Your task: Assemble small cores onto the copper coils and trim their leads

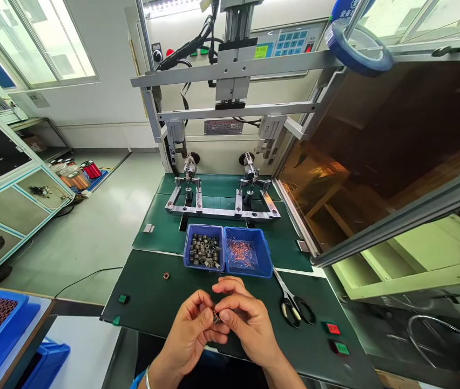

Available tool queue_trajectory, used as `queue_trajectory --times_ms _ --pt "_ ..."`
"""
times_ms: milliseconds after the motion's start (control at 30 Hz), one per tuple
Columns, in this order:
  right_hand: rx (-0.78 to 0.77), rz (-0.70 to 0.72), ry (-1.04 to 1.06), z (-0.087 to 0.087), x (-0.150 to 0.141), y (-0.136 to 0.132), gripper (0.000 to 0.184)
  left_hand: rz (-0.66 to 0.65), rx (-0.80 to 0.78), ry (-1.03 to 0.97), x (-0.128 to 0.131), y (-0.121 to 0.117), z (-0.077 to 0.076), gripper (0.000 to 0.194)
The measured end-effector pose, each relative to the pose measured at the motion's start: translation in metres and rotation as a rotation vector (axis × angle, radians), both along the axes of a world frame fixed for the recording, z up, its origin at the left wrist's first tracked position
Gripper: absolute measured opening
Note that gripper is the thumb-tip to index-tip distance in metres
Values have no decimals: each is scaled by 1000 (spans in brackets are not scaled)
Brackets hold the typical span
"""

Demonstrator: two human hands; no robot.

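1. Head view: both hands were brought together at the near edge of a dark green mat (153, 292), at about 6 o'clock in the picture, low and close to the body, probably so that fine work could be watched from above.

2. A small coil (216, 317) was pinched between the fingertips of the left hand (191, 329) and the right hand (246, 319). Both hands were closed around it, fingers curled in; only a sliver of the part was visible, so its exact shape could not be told.

3. A blue twin tray (224, 246) was set just beyond the hands, at 12 o'clock from them, apparently so that parts could be reached without stretching. Its left compartment was filled with small dark spools (204, 250); thin copper wire scraps (241, 254) were kept apart in the right compartment.

4. A pair of scissors (292, 305) was laid at 3 o'clock from the hands, handles toward the person, near the right hand and apart from it.

5. One loose coil piece (166, 276) was left alone on the mat at about 10 o'clock from the hands, well apart from the tray.

6. A winding machine (222, 202) with two spindles was seen further back at 12 o'clock, behind the tray, untouched by either hand.

7. Red and green buttons (336, 337) were set into the mat at 4 o'clock, clear of the working spot.

8. A roll of blue tape (357, 46) was hung at 1 o'clock, high up on the frame.
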State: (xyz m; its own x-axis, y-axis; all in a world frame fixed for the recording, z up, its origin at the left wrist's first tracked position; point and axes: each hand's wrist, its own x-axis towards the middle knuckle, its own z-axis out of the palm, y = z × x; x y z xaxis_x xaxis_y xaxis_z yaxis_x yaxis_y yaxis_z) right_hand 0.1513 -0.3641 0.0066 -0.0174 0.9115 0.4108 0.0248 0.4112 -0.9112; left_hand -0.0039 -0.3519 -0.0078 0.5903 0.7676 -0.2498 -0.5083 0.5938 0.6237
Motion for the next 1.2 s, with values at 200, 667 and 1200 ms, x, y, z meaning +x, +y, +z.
queue_trajectory --times_ms 200,667,1200 --pt "7 -8 -15 4 -3 -5 9 -27 156 -63 -4 2 -2 29" --pt "46 -199 -140 8 -2 -7 12 -5 357 271 -4 5 12 49" --pt "-22 -105 -159 15 11 -12 11 -169 475 286 0 11 20 33"
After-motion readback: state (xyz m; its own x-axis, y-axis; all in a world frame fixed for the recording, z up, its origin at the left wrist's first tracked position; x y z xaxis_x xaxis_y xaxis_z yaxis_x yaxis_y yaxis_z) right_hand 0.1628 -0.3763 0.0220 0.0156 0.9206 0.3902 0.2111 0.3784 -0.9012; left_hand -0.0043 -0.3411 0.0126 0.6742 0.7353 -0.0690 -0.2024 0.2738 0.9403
